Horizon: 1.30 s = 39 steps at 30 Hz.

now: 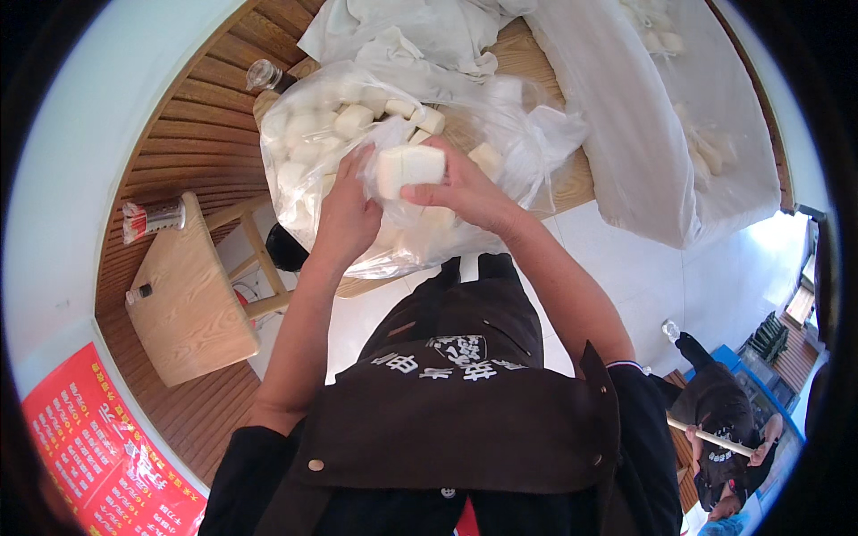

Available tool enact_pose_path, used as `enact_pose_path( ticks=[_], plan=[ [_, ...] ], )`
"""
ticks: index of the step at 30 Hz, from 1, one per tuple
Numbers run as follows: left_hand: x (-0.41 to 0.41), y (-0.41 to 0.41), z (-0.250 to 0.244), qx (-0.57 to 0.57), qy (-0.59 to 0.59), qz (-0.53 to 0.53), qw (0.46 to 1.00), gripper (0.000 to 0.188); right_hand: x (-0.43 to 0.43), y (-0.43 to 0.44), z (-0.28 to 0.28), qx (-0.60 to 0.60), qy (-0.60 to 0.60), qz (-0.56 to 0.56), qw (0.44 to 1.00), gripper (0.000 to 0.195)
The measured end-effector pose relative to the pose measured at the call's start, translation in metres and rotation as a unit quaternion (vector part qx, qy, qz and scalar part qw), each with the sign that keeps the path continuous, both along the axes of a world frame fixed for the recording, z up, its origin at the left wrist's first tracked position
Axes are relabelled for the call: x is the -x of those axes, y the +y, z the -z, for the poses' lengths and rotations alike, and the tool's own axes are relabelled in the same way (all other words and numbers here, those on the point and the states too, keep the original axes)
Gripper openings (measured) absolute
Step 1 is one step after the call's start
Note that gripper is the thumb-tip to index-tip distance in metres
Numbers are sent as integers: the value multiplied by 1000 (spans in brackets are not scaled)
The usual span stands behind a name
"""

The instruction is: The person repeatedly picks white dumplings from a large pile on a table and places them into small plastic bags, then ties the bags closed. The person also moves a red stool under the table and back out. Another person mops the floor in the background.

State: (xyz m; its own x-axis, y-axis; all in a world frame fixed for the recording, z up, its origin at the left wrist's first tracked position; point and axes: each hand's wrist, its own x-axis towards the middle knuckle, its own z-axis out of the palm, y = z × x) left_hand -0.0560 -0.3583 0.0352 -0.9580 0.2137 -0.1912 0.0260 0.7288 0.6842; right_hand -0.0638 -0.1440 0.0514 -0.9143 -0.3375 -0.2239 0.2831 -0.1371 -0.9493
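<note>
My right hand (pixel 472 184) grips a white steamed bun (pixel 412 171), thumb on its near side and fingers behind it. Beside it, my left hand (pixel 350 211) pinches thin clear plastic (pixel 389 137), apparently a small bag bunched around the bun's left side. How far the bun sits inside that plastic cannot be told. Both hands are over a large clear plastic bag (pixel 285 201), spread open on a wooden table (pixel 580 181). Several more steamed buns (pixel 354 122) lie in the large bag, some blurred by its film.
White cloth (pixel 409 33) covers the table's far part. To the right stands a big cloth-draped block (pixel 630 134) with bagged pale items on top. A glass jar (pixel 268 75) is at the back left; a smaller wooden table (pixel 194 301) stands left. A person (pixel 724 429) holds a pole at lower right.
</note>
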Motion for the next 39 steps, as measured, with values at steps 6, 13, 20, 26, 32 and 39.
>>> enact_pose_path(
  ticks=[6,13,20,26,32,39],
  plan=[
    [-5,-5,13,84,0,53,995,67,0,29,-12,347,17,25,937,78],
    [-17,4,12,49,26,84,995,73,-21,-10,43,255,-168,-112,946,64],
    [-31,14,22,-16,-20,50,998,71,-16,-12,77,-377,9,-71,923,57],
    [-33,-15,28,46,30,-30,998,64,-5,19,47,-334,14,-109,936,38],
    [-33,-15,21,-6,-18,-41,999,63,60,37,112,-551,216,-117,797,23],
    [-28,-5,5,-3,-34,-20,999,60,39,44,136,-683,307,-271,605,22]
  ],
)
